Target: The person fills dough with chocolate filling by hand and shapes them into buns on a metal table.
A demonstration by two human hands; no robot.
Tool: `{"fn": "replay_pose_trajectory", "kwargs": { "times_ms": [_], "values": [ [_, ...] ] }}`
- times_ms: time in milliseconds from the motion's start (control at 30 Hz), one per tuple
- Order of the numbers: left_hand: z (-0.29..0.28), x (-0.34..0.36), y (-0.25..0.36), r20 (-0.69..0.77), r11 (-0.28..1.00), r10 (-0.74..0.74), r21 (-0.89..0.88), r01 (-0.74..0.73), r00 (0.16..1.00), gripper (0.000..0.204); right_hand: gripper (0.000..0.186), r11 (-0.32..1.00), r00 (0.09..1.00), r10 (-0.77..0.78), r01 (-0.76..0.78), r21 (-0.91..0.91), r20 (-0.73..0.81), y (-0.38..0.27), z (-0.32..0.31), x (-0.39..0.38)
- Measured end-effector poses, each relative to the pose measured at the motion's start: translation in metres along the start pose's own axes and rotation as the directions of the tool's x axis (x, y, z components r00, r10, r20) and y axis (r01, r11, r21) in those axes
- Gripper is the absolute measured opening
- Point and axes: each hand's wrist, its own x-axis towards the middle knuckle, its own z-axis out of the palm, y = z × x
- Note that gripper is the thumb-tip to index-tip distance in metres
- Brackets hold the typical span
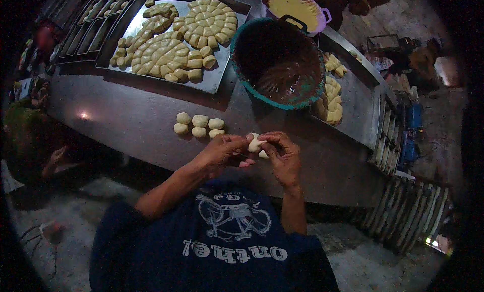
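Pale dough (255, 144) is pinched between the fingertips of my left hand (226, 152) and my right hand (283, 158), just above the near part of the metal table. A second bit of pale dough (263, 154) shows beside it, partly behind my right fingers; I cannot tell whether it is held or lies on the table. Left of my hands, several round dough balls (200, 121) sit in two short rows. Beyond my hands stands a teal tub (282, 106) with a dark brown, glossy filling (292, 82) inside.
At the back left, a metal tray (217, 80) bears many dough pieces set in rings. Another tray (360, 120) with dough pieces lies right of the tub. A purple basin (325, 15) with yellow contents stands behind. Slatted baking pans (80, 37) are at far left. A person (25, 135) is at the left edge.
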Motion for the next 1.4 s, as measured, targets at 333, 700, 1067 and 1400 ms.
{"fn": "replay_pose_trajectory", "kwargs": {
  "times_ms": [333,700,1067,1400],
  "values": [
    [-0.005,0.004,-0.008,-0.012,0.999,0.036,-0.038,-0.037,0.999,0.03,0.026,0.901,0.979,-0.18,0.126,-0.415,-0.094,-0.031,0.016,-0.013],
    [0.011,-0.003,-0.013,-0.006,0.887,0.42,0.214,-0.409,0.908,0.026,0.017,0.92,0.94,-0.134,0.0,-0.392,-0.315,-0.03,0.024,-0.018],
    [0.017,0.005,-0.017,0.058,0.843,0.441,0.314,-0.436,0.896,0.031,0.015,0.951,0.937,0.067,-0.164,-0.263,-0.343,-0.013,0.014,-0.018],
    [0.032,0.008,-0.041,-0.005,0.927,0.309,0.227,-0.3,0.951,0.029,0.02,0.994,0.987,0.103,-0.098,0.049,-0.122,-0.001,-0.02,-0.034]
  ]
}}
